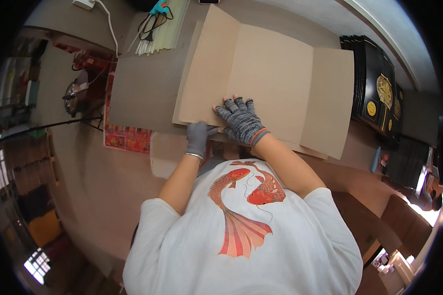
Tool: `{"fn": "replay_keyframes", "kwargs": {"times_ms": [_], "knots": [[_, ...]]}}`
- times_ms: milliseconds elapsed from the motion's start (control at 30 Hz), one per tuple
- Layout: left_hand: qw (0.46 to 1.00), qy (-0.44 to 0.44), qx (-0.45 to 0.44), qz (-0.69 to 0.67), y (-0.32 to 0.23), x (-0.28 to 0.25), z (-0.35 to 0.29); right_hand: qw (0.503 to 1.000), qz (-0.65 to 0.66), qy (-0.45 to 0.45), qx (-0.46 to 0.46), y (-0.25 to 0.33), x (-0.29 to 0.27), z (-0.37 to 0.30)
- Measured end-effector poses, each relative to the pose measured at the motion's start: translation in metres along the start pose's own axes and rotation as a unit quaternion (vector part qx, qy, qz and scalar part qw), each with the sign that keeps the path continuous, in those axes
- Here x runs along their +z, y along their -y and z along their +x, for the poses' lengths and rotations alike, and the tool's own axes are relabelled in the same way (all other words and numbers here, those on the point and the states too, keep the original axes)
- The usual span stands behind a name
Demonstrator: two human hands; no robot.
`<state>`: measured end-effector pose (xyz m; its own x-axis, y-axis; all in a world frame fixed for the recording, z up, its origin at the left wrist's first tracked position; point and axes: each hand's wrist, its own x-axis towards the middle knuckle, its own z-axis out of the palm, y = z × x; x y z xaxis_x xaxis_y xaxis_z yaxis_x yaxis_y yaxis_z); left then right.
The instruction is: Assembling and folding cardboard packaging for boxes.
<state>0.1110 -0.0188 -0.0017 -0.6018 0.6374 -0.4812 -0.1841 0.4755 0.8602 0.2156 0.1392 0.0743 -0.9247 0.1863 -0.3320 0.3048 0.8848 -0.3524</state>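
Observation:
A large tan cardboard piece [273,73] with creased side panels lies on the table before me. Its left panel [212,64] and right panel [330,93] are tilted up from the middle. My right hand [240,120], in a striped grey knit glove with an orange cuff, presses flat near the front crease, fingers spread and bare at the tips. Beside it, my left hand [198,138], in a plain grey glove, closes on the cardboard's front edge below the left panel. Part of its fingers is hidden.
A flat grey-brown board [145,88] lies to the left, above red patterned sheets [128,140]. Behind it are a teal glue gun [160,9] with a black cord and pale glue sticks [157,43]. Stacked black panels with gold emblems [374,83] stand at the right.

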Motion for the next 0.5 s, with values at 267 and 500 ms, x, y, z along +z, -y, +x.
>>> {"fn": "replay_keyframes", "kwargs": {"times_ms": [267, 500], "knots": [[0.96, -0.208, -0.001, -0.186, -0.019, -0.046, 0.014, 0.998, -0.064, 0.013, -0.023, -0.001, 0.018, -0.014], [0.953, -0.198, 0.19, 0.126, -0.001, -0.055, 0.015, 0.993, -0.1, 0.068, -0.014, 0.004, -0.006, -0.009]]}}
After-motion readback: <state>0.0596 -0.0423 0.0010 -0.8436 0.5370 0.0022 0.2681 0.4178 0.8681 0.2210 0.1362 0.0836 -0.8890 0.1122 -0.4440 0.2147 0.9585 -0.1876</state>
